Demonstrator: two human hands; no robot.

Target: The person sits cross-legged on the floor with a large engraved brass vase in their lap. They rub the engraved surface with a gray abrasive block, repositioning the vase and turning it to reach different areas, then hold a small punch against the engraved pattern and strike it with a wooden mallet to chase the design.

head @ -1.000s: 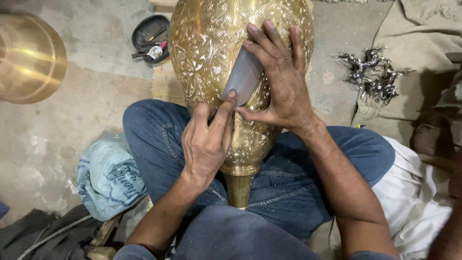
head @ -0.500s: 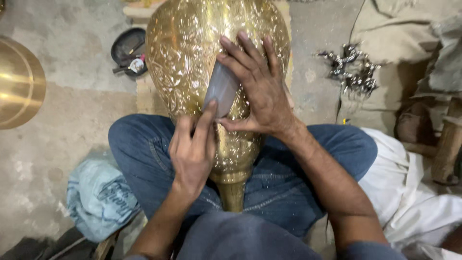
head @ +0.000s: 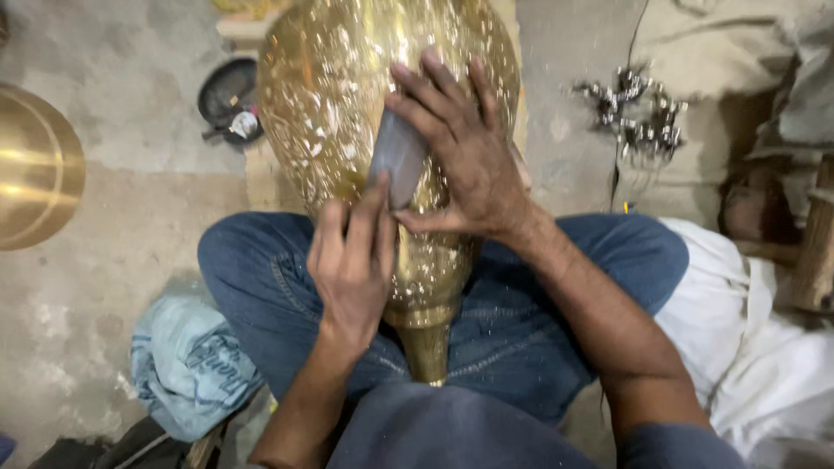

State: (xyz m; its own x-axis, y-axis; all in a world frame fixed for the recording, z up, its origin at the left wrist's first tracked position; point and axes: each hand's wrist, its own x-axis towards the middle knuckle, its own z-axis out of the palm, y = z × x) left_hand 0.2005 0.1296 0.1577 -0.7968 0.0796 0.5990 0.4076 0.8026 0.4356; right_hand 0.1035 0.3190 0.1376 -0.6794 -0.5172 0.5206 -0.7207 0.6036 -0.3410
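Both hands, left hand (head: 352, 269) & right hand (head: 465, 156), fingers closed, press a flat grey strip (head: 397, 161), maybe abrasive, on the engraved golden brass vase (head: 334, 104).

Grey pad slides up the brass vessel; view drifts right
Both hands, left hand (head: 352, 265) and right hand (head: 460, 152), work the grey abrasive piece (head: 398, 156) higher on the engraved brass vessel (head: 347, 95) than 1 s ago; brass bowl (head: 35, 165) now sits nearer the left frame edge

head view: worn on person's head | faces steeply down | close over lap, large engraved golden brass vessel (head: 347, 130) | single view only
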